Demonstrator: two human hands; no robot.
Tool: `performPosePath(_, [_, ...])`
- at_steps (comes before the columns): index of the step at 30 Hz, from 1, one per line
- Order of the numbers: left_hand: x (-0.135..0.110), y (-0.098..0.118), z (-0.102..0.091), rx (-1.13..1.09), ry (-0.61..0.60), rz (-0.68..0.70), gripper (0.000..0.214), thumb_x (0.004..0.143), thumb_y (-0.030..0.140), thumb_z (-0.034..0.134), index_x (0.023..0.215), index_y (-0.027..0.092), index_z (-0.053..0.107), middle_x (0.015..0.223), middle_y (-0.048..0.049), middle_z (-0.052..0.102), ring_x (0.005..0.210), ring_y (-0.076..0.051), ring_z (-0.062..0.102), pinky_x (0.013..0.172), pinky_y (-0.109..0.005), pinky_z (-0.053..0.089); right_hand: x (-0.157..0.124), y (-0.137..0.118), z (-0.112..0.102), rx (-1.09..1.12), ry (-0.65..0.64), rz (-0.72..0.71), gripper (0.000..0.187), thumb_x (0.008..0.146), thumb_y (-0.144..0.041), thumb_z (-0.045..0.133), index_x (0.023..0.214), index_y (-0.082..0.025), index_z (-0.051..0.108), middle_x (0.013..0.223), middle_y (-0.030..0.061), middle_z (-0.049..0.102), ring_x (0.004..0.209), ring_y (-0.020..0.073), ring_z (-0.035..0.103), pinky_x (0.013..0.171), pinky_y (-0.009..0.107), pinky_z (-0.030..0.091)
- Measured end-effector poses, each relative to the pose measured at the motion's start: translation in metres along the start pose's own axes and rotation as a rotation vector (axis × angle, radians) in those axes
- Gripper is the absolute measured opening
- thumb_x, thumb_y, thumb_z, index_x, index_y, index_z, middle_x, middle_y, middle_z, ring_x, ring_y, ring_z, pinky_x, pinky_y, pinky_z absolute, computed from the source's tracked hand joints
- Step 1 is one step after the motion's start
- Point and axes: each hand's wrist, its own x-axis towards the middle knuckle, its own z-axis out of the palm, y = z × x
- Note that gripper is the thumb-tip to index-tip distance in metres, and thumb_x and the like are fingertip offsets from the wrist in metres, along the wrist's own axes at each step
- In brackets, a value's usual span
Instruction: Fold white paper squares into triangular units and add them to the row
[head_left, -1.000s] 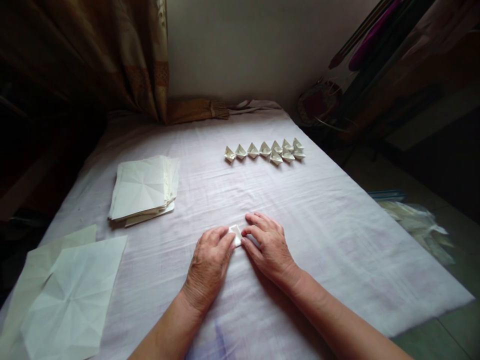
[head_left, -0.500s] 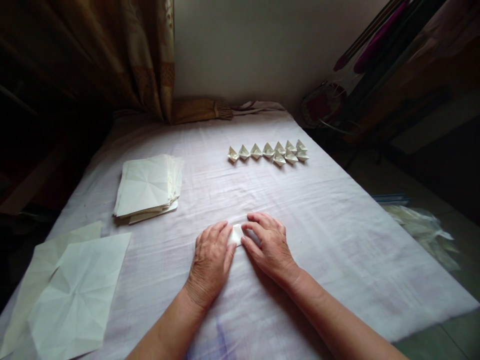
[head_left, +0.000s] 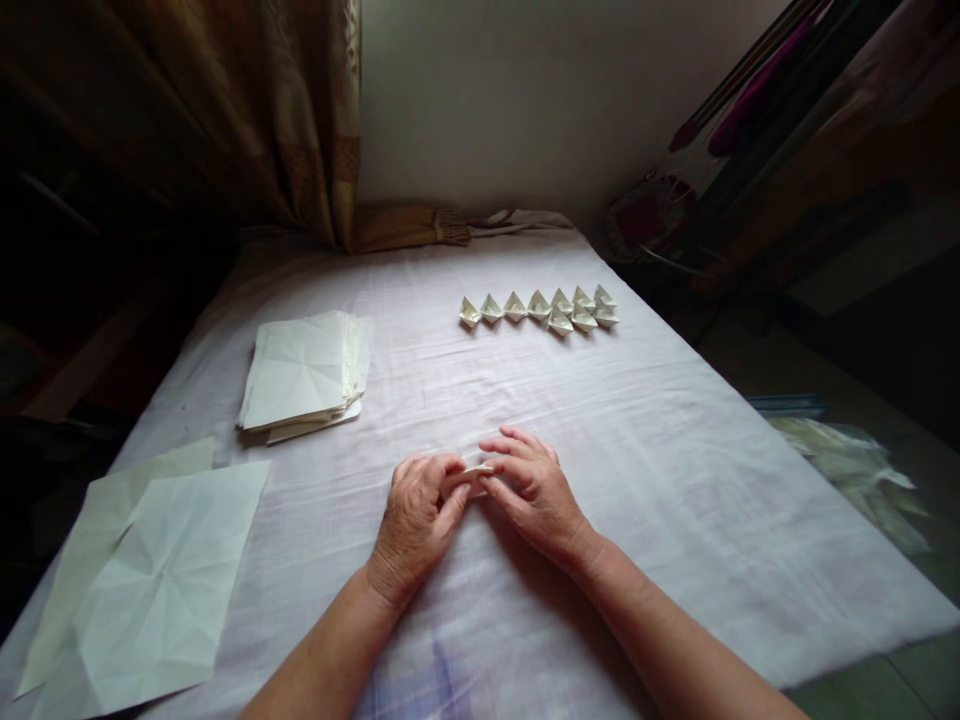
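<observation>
Between my two hands is a small folded piece of white paper, tilted so that mostly its edge shows. My left hand pinches its left end between thumb and fingers. At the other end, my right hand grips it with thumb and index finger, the remaining fingers raised and spread. Both hands are low over the cloth-covered table. Part of the paper is hidden behind my fingertips.
Farther back, several small folded paper boats stand in two rows. A stack of creased square sheets lies to the left, with loose creased sheets nearer. A curtain hangs behind; a plastic bag is beyond the right edge.
The folded paper has been tipped up from lying flat, and its edge now faces me. My left fingers have curled around it. The view has shifted slightly.
</observation>
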Motion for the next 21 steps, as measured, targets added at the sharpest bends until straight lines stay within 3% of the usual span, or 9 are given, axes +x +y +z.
performPosePath(2, [-0.001, -0.001, -0.002, -0.037, 0.022, -0.05, 0.015, 0.087, 0.028, 0.059, 0.101, 0.024, 0.06, 0.091, -0.0016, 0.07, 0.086, -0.019, 0.064, 0.083, -0.034, 0.049, 0.005, -0.004, -0.002, 0.104, -0.034, 0.019, 0.01, 0.086, -0.024, 0.063, 0.081, -0.025, 0.071, 0.091, 0.0016, 0.074, 0.094, 0.0211, 0.066, 0.089, 0.037, 0.045])
performPosePath(5, [-0.001, -0.003, -0.006, -0.078, 0.033, -0.115, 0.017, 0.087, 0.035, 0.061, 0.099, 0.024, 0.064, 0.089, -0.002, 0.071, 0.082, -0.019, 0.066, 0.078, -0.031, 0.051, 0.009, -0.01, -0.001, 0.192, -0.068, 0.087, 0.013, 0.085, -0.029, 0.065, 0.075, -0.024, 0.07, 0.075, 0.0003, 0.072, 0.072, 0.0161, 0.065, 0.073, 0.029, 0.047])
performPosePath(13, [0.003, -0.002, -0.01, -0.114, 0.037, -0.16, 0.024, 0.091, 0.038, 0.054, 0.08, 0.022, 0.067, 0.074, -0.0009, 0.07, 0.069, -0.016, 0.063, 0.07, -0.028, 0.05, 0.007, -0.015, 0.005, 0.424, -0.073, 0.176, 0.014, 0.087, -0.03, 0.059, 0.086, -0.021, 0.07, 0.076, 0.0, 0.071, 0.068, 0.0139, 0.065, 0.066, 0.024, 0.051])
performPosePath(21, [0.002, -0.003, -0.009, -0.08, 0.018, -0.095, 0.023, 0.093, 0.035, 0.053, 0.079, 0.021, 0.065, 0.074, 0.0002, 0.07, 0.072, -0.015, 0.063, 0.073, -0.029, 0.048, 0.008, -0.013, 0.006, 0.381, -0.02, 0.17, 0.016, 0.088, -0.026, 0.056, 0.077, -0.02, 0.066, 0.07, -0.0002, 0.067, 0.065, 0.0133, 0.061, 0.06, 0.022, 0.047])
